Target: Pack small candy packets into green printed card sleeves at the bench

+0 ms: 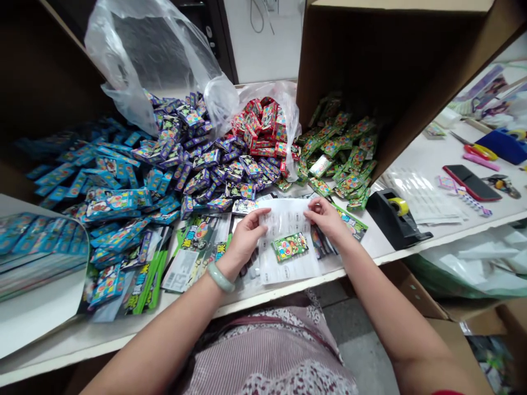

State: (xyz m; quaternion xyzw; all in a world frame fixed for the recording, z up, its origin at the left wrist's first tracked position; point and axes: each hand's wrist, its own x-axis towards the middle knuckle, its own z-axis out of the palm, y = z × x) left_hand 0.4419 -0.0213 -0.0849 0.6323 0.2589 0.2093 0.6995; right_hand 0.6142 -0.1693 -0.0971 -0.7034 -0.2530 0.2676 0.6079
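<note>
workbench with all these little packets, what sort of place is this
Probably a small packing workshop. Heaps of bright packets are sorted by colour into blue, red and green piles, a clear plastic bag lies behind them, and a tape dispenser stands on the bench.

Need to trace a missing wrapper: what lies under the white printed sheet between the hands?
The white printed sheet hides what lies directly beneath it; only flat printed wrappers show past its left edge.
</note>
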